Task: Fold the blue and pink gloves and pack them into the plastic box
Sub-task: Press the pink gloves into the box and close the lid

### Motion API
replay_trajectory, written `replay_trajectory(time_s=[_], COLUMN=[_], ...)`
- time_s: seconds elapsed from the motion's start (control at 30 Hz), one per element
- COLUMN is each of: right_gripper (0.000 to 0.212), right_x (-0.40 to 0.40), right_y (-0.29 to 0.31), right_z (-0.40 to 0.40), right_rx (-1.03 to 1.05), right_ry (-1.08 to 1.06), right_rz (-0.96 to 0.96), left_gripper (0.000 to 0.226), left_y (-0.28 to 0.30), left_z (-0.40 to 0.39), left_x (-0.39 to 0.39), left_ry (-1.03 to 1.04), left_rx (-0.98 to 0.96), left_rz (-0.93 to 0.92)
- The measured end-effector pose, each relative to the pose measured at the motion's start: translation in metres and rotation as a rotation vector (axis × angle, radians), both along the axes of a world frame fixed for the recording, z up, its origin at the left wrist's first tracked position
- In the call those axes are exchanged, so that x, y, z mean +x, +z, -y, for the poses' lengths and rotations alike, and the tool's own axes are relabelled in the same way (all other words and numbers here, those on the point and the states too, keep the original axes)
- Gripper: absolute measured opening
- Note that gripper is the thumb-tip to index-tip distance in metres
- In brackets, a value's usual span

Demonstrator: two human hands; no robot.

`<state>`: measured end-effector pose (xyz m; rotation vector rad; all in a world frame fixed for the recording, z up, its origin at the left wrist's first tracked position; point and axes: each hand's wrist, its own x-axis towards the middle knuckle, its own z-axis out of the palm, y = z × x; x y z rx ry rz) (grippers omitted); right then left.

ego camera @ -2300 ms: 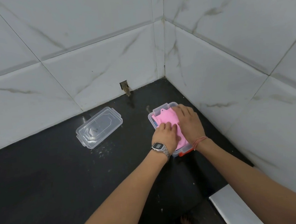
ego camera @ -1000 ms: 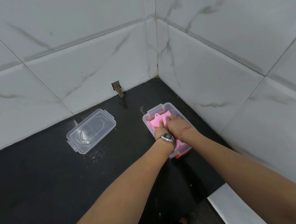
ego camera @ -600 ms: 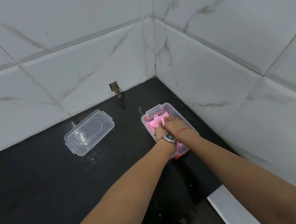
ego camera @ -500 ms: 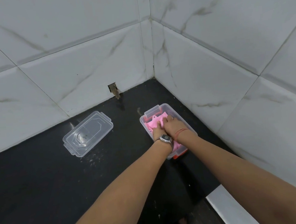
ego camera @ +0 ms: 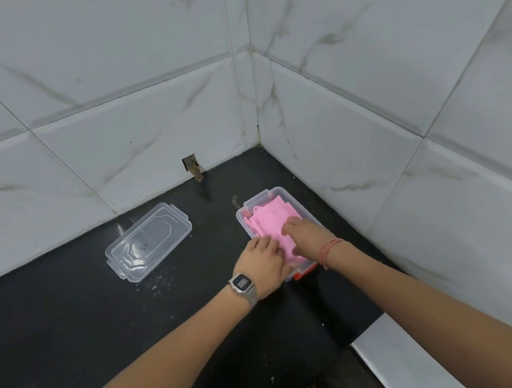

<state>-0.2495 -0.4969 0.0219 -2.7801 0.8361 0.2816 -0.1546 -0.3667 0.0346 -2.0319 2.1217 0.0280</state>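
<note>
I see my left hand (ego camera: 264, 261) at the near end of the clear plastic box (ego camera: 291, 199), and my right hand (ego camera: 307, 235) lying on the folded pink glove (ego camera: 270, 223) inside it. The fingers of the right hand are stretched and press the pink rubber flat; they do not pinch it. The left hand has curled fingers at the near edge of the pink glove, but I cannot tell if they grip the rubber or only push on it. The box stands on the black countertop (ego camera: 76, 327), near the corner of the marble-tiled wall (ego camera: 123, 127).

I judge that the packing is almost done. The pink glove is inside and nearly level with the rim. The blue glove is not visible; it is possibly under the pink one, but this I cannot confirm. The transparent lid (ego camera: 149, 240) lies well apart to the left, so the box is not closed yet. What is left, I think, is to tuck the last edges down.
</note>
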Motion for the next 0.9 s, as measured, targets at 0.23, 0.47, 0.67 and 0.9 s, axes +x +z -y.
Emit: replay_trajectory(time_s=[0.23,0.47,0.67,0.9], right_gripper=[0.053,0.052,0.053,0.060], right_x=[-0.005,0.000,0.010,0.019], right_y=[-0.003,-0.005,-0.002,0.001], right_z=[0.002,0.001,0.002,0.002], right_rx=[-0.076,-0.130,-0.164,-0.199], right_ry=[0.028,0.049,0.070,0.080], right_rz=[-0.024,-0.062,-0.134,-0.189], left_gripper=[0.063,0.050,0.052,0.051], left_y=[-0.010,-0.002,0.012,0.018], left_z=[-0.015,-0.007,0.007,0.017], left_x=[0.024,0.017,0.011,0.004], left_ry=[-0.157,-0.123,-0.096,-0.079], left_rx=[-0.022,0.027,0.202,0.295], left_rz=[-0.028,0.025,0.085,0.158])
